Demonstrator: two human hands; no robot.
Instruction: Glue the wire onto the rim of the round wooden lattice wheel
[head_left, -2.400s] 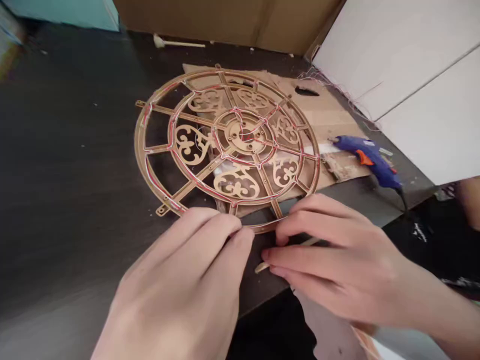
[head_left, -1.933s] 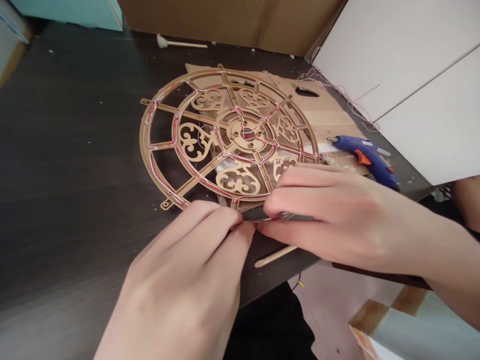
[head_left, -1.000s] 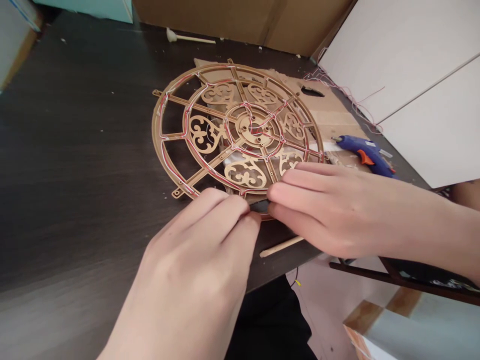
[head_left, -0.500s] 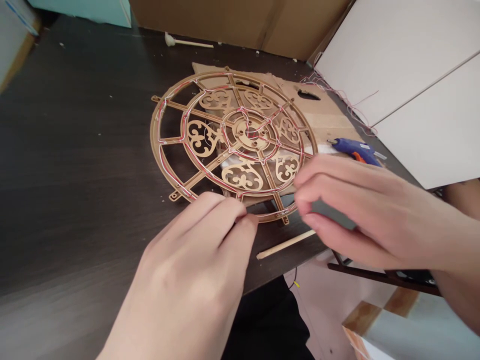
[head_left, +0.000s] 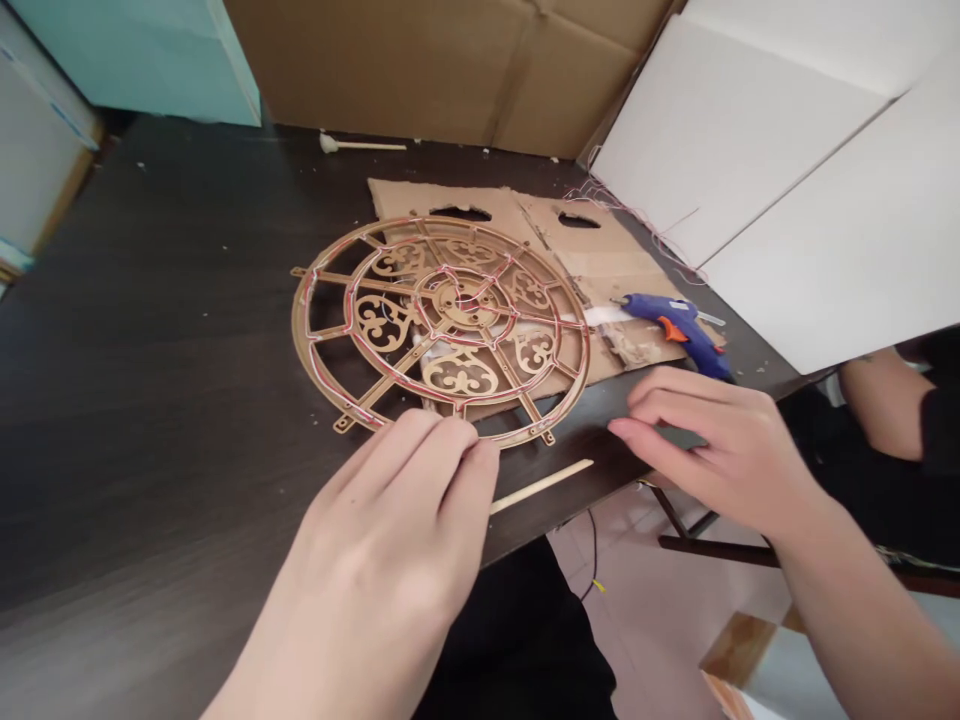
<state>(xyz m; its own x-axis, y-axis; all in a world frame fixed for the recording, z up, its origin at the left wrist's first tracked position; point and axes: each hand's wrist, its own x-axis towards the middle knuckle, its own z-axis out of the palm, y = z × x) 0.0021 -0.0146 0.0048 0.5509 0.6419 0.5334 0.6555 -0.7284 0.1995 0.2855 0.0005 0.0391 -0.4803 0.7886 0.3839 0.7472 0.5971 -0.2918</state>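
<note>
A round, gold-brown wheel-shaped frame with spokes and scrollwork panels lies tilted over cardboard. Red and white wires run along its rings and around its hub. My left hand is closed on the near rim of the frame, its fingertips hidden behind the knuckles. Off to the right, my right hand hovers over the table edge, clear of the frame. Its fingers are bent, with a small gap at the thumb, and nothing shows in them. A thin wooden stick lies between the hands.
A blue glue gun with an orange trigger rests on the cardboard sheet. Loose wires trail beside white panels. A white-tipped stick lies at the back of the dark table. Another person's arm shows at right.
My right hand has drawn away from the frame's right rim, to the right. My left hand stays on the near rim. The view has tilted up, showing more of the back.
</note>
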